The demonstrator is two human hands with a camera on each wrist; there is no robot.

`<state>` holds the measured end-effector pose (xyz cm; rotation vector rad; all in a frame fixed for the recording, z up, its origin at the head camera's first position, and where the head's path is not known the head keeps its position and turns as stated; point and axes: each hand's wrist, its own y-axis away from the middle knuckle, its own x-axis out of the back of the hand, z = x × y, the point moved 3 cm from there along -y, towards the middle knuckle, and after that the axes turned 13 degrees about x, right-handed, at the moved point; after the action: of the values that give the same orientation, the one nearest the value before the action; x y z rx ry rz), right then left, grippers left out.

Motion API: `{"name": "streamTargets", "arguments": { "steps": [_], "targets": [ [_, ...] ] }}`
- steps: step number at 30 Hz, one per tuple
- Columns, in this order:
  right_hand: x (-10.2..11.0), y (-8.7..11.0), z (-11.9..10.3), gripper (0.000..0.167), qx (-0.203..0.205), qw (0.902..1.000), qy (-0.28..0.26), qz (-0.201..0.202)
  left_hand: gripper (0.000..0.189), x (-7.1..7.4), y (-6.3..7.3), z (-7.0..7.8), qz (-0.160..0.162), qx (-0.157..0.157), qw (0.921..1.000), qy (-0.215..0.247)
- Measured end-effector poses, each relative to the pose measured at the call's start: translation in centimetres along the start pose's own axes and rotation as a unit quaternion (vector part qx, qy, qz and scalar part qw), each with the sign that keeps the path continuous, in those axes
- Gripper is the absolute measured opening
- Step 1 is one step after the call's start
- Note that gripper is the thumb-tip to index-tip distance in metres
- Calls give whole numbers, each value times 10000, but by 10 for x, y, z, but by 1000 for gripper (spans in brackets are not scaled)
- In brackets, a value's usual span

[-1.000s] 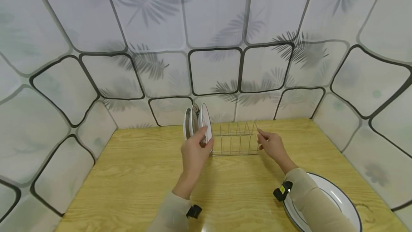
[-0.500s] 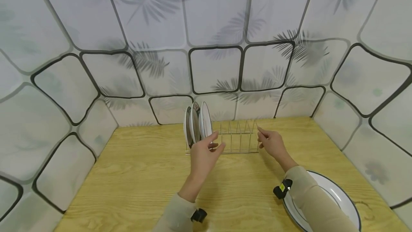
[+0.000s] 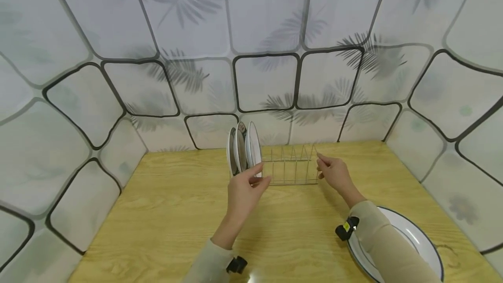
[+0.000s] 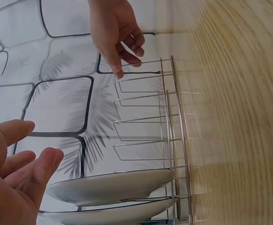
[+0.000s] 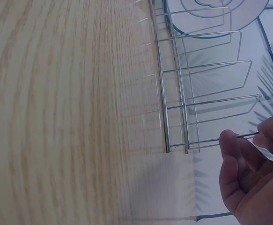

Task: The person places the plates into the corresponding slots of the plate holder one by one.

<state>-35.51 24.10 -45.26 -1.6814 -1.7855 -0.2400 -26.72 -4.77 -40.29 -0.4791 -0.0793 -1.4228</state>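
A metal wire dish rack stands on the table near the back wall. Three plates lean upright in its left end, the rightmost a white one with a dark rim. Just in front of that plate is my left hand, thumb and fingers spread apart with nothing between them; the left wrist view shows a gap between fingers and plates. At the rack's right end, my right hand pinches the last wire divider between thumb and forefinger, seen closely in the right wrist view. Several slots between are bare wire.
A large white plate with a dark blue rim lies flat at the table's right front, partly under my right forearm. Patterned walls enclose the wood-grain table at the back and both sides.
My left hand has let go of the rightmost racked plate and drawn back slightly toward me. The plate stays upright in the rack. My right hand keeps its pinch on the rack's end.
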Motion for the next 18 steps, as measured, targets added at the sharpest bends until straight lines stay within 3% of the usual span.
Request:
{"name": "streamTargets", "arguments": {
  "steps": [7, 18],
  "targets": [
    [0, 0, 0, 45, 23, 10000, -27, -23, 39, 11, 2, -5, 87, 171, 9998, -110],
    [-1, 1, 1, 44, -21, 10000, 14, 1, 37, 46, -1, -6, 242, 209, 9986, 431]
  ]
}}
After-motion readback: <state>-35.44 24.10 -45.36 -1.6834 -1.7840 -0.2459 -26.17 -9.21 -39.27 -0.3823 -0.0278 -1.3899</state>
